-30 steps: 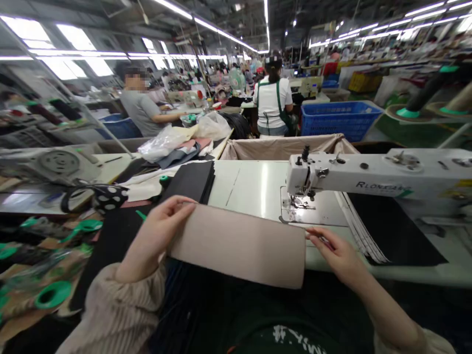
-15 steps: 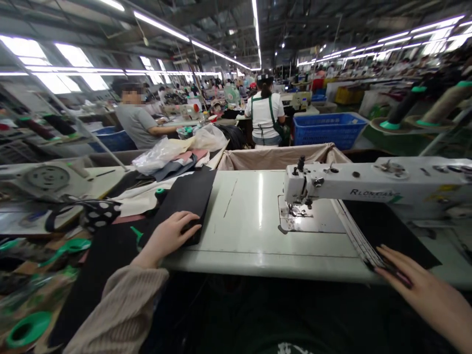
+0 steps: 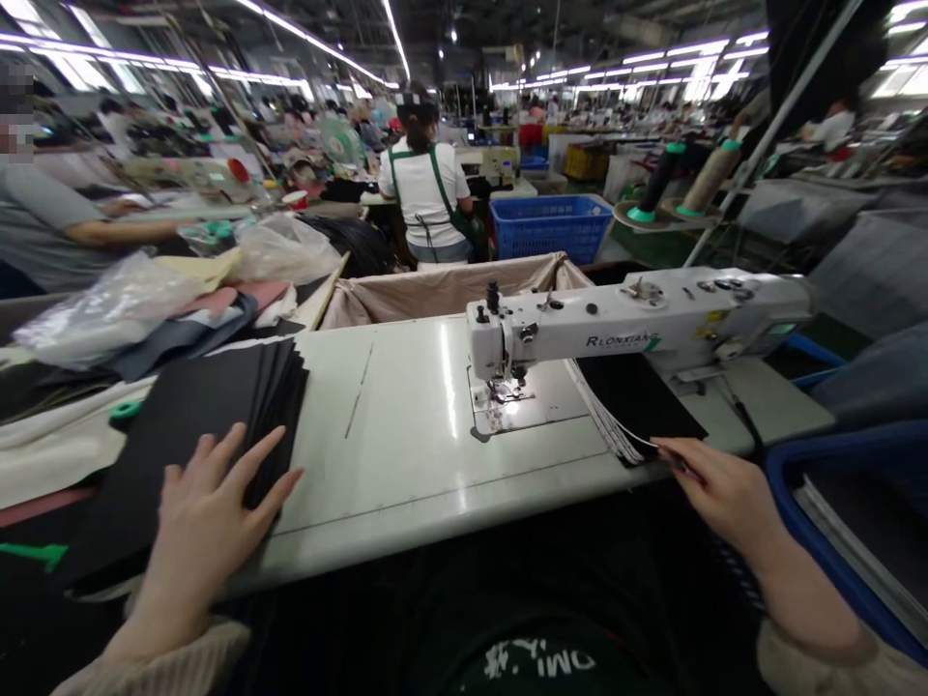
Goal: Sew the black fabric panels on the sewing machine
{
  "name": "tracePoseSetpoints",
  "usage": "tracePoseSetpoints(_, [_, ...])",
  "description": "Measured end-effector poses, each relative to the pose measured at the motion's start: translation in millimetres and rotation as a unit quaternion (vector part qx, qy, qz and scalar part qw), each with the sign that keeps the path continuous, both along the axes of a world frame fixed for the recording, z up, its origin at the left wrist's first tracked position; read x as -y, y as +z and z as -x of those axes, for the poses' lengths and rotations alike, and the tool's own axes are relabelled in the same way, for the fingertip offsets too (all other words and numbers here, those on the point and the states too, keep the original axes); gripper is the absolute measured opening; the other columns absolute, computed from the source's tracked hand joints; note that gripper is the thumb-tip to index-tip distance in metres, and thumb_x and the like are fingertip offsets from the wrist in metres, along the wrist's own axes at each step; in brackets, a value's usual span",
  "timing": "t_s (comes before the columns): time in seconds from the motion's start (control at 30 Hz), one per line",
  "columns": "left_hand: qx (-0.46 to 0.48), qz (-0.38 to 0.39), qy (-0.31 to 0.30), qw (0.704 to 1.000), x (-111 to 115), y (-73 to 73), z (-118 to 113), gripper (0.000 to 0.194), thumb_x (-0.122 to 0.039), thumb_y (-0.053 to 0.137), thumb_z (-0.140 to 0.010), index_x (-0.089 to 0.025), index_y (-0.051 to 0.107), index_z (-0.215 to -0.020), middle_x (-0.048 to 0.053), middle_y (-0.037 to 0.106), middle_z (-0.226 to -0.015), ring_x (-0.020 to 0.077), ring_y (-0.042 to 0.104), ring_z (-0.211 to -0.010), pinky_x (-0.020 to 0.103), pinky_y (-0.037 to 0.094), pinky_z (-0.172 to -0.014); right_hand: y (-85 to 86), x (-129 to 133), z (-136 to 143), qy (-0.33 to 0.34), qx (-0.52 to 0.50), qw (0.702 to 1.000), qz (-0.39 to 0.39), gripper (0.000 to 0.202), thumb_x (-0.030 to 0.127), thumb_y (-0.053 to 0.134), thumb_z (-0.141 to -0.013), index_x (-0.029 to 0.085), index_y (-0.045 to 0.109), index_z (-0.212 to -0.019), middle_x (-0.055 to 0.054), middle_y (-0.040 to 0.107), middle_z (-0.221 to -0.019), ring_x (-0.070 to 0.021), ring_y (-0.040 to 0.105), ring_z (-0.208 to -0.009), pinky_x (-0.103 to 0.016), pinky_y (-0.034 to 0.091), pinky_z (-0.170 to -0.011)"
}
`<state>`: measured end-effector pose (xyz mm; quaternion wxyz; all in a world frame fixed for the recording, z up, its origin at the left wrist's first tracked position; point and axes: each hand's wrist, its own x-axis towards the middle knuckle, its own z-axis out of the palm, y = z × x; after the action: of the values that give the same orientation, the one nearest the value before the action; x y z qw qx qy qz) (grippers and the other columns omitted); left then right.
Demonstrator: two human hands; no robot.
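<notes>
My left hand [image 3: 217, 493] lies with spread fingers on a fanned stack of black sheets [image 3: 210, 387] at the left of the pale sewing table [image 3: 391, 464]. At the right, my right hand [image 3: 714, 483] pinches a slim dark tool at the near edge of a second black stack [image 3: 638, 396] with white-edged layers. One top edge looks slightly lifted beside its fingertips. That stack lies partly under the arm of the white sewing machine [image 3: 565, 333], right of the needle plate.
A blue bin [image 3: 783, 483] with pieces inside stands at the right. A cloth-lined container [image 3: 435, 290] is behind the table. Plastic bags [image 3: 108, 300] and fabric scraps lie at the left. Thread cones [image 3: 656, 184] rise behind the machine. People sit farther back.
The view has turned right, bringing the blue bin into sight. My left hand has spread its fingers on the left stack, now fanned out. My right hand stays at the right stack's near edge.
</notes>
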<state>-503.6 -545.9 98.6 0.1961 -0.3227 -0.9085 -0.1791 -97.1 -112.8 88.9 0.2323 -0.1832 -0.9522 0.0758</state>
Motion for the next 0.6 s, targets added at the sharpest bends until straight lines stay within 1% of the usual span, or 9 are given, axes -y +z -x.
tracePoseSetpoints(0.07, [0.009,-0.052,-0.104,0.993,-34,0.7,-21,0.047,-0.045,0.051,-0.095,-0.035,0.045,-0.14,-0.003,0.036,-0.156,0.0311,0.035,-0.142,0.058,0.025,-0.118,16.9,34,16,0.075,-0.008,0.997,0.01,0.038,0.015,0.047,-0.087,0.023,0.062,-0.121,-0.007,0.072,-0.109,-0.0209,0.068,-0.089,-0.033,0.051,-0.077])
tracePoseSetpoints(0.17, [0.134,-0.059,-0.273,0.951,-104,-5.1,-64,0.044,-0.034,0.042,-0.101,-0.03,0.041,-0.145,0.002,0.041,-0.153,0.0246,0.037,-0.143,0.048,0.032,-0.118,24.2,94,55,0.203,0.067,0.975,0.064,0.036,0.011,0.048,-0.083,0.02,0.062,-0.114,-0.006,0.072,-0.097,-0.0188,0.063,-0.074,-0.032,0.045,-0.065])
tracePoseSetpoints(0.27, [0.207,0.018,-0.428,0.88,-171,-27.5,-105,0.049,-0.031,0.037,-0.103,-0.03,0.031,-0.151,0.001,0.033,-0.158,0.0194,0.031,-0.146,0.04,0.031,-0.12,8.5,139,95,0.299,0.132,0.938,0.113,0.023,0.017,0.053,-0.084,0.019,0.065,-0.104,-0.005,0.071,-0.092,-0.0186,0.062,-0.074,-0.03,0.043,-0.065])
tracePoseSetpoints(0.33, [0.203,0.083,-0.521,0.825,-198,-51.2,-124,0.054,-0.033,0.044,-0.101,-0.03,0.028,-0.152,0.002,0.034,-0.158,0.0194,0.031,-0.146,0.04,0.031,-0.12,-6.0,150,115,0.359,0.139,0.907,0.171,0.019,0.022,0.057,-0.087,0.019,0.066,-0.103,-0.004,0.072,-0.09,-0.0174,0.063,-0.077,-0.028,0.044,-0.07])
tracePoseSetpoints(0.37, [0.19,0.109,-0.538,0.814,-203,-63.9,-129,0.053,-0.031,0.044,-0.101,-0.03,0.029,-0.152,0.002,0.036,-0.157,0.0193,0.033,-0.145,0.04,0.031,-0.12,-12.5,149,124,0.389,0.14,0.886,0.211,0.018,0.024,0.056,-0.089,0.02,0.067,-0.104,-0.003,0.073,-0.091,-0.0163,0.064,-0.08,-0.027,0.045,-0.072])
tracePoseSetpoints(0.4, [0.18,0.126,-0.534,0.816,-203,-75.8,-131,0.053,-0.03,0.045,-0.101,-0.029,0.029,-0.152,0.002,0.036,-0.156,0.0197,0.033,-0.145,0.041,0.031,-0.12,-18.1,144,133,0.41,0.137,0.866,0.252,0.018,0.028,0.055,-0.092,0.02,0.067,-0.104,-0.002,0.073,-0.092,-0.0152,0.065,-0.082,-0.025,0.046,-0.075])
tracePoseSetpoints(0.47, [0.161,0.128,-0.483,0.851,-189,-93.9,-129,0.054,-0.032,0.048,-0.1,-0.027,0.032,-0.151,0.005,0.038,-0.155,0.0211,0.035,-0.144,0.043,0.032,-0.12,-27.2,127,154,0.399,0.117,0.856,0.308,0.024,0.033,0.048,-0.098,0.021,0.067,-0.105,-0.001,0.074,-0.098,-0.0141,0.066,-0.089,-0.023,0.047,-0.08])
tracePoseSetpoints(0.53, [0.144,0.111,-0.405,0.896,-164,-101.4,-120,0.054,-0.034,0.049,-0.099,-0.025,0.034,-0.15,0.006,0.04,-0.154,0.0226,0.038,-0.142,0.045,0.034,-0.118,-35.4,104,183,0.3,0.078,0.905,0.292,0.03,0.036,0.042,-0.1,0.021,0.064,-0.114,-0.004,0.072,-0.111,-0.0158,0.066,-0.099,-0.026,0.049,-0.085])
tracePoseSetpoints(0.6, [0.131,0.103,-0.338,0.926,-141,-99.2,-109,0.049,-0.033,0.046,-0.1,-0.027,0.037,-0.148,0.005,0.044,-0.152,0.0231,0.041,-0.14,0.046,0.038,-0.115,-44.0,84,214,0.178,0.084,0.961,0.196,0.039,0.035,0.042,-0.1,0.023,0.052,-0.135,-0.005,0.062,-0.134,-0.0193,0.062,-0.112,-0.03,0.05,-0.088])
